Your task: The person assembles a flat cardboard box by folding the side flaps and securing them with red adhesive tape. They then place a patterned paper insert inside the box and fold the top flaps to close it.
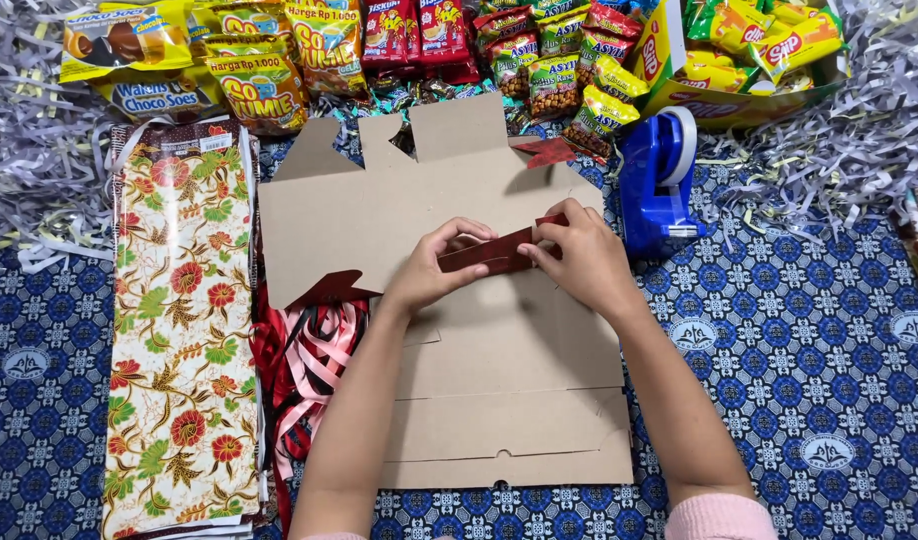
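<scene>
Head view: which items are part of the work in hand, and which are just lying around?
In hand:
- flat brown cardboard box blank
- dark red cardboard flap, pinched by left hand and right hand

Lying about:
- blue tape dispenser
- floral wrapping paper stack
- red and pink ribbons
- snack packets
- shredded white paper
- blue patterned cloth

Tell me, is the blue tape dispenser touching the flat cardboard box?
Apart. The head view shows a strip of blue patterned cloth between the blue tape dispenser and the right edge of the flat cardboard box.
</scene>
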